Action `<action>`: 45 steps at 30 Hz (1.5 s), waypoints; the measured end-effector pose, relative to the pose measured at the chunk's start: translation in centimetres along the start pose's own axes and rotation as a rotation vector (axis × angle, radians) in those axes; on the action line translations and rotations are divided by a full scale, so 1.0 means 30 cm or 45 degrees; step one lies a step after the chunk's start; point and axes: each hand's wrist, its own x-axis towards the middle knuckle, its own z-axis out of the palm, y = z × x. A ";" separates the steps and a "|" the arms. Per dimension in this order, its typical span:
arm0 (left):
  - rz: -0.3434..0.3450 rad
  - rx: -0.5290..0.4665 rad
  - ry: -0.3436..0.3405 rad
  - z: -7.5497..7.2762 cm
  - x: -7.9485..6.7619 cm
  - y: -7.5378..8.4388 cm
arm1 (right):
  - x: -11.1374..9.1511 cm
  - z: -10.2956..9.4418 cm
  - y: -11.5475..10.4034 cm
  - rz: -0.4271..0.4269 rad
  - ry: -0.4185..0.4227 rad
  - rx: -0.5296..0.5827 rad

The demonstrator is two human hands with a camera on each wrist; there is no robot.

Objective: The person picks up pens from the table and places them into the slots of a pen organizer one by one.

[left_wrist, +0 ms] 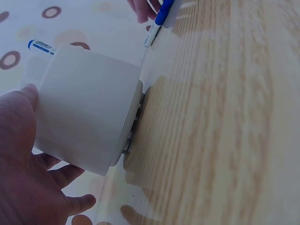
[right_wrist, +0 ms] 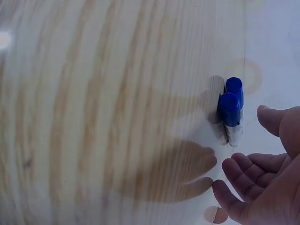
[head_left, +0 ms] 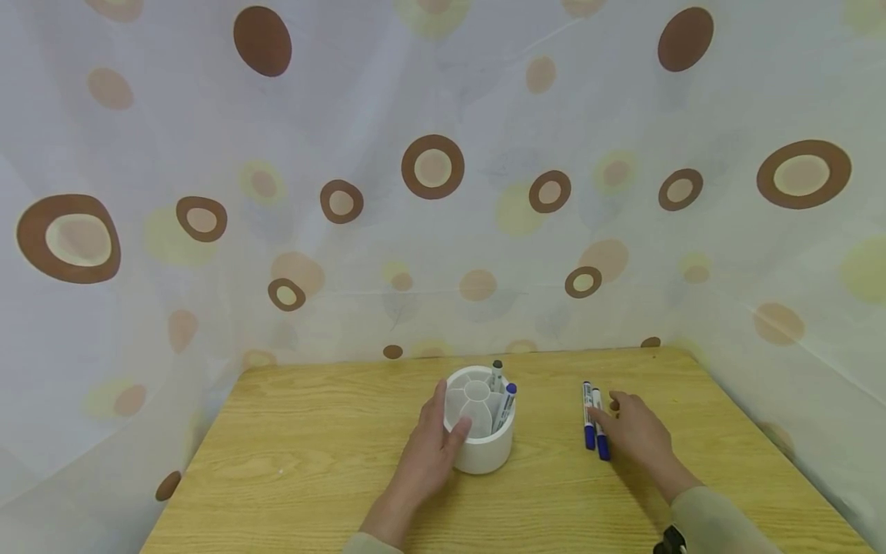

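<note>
A round white pen organizer (head_left: pixel 482 457) with several compartments stands on the table in the head view. My left hand (head_left: pixel 425 450) holds its left side, thumb at the near rim and fingers spread along the wall. Two markers are in its right-hand compartments: one with a blue end (head_left: pixel 507 404) leans outward, the other with a dark end (head_left: pixel 496 375) is behind it. To the right, two blue-capped markers (head_left: pixel 588 415) lie side by side. Just right of them is my right hand (head_left: pixel 640 432); the right wrist view shows its fingers (right_wrist: pixel 241 180) loosely bent around nothing.
The wooden table (head_left: pixel 318 462) carries the organizer and the markers. A patterned sheet (head_left: pixel 374 254) with brown and yellow rounds hangs behind the table and along both sides. Shadows of the right hand fall on the wood.
</note>
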 end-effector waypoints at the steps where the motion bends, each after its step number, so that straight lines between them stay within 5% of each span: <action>1: -0.002 0.001 0.000 0.000 0.000 0.001 | 0.002 0.001 0.003 0.000 -0.001 0.002; 45: -0.004 0.006 0.001 0.001 0.000 0.005 | 0.013 0.008 0.009 -0.050 0.035 -0.046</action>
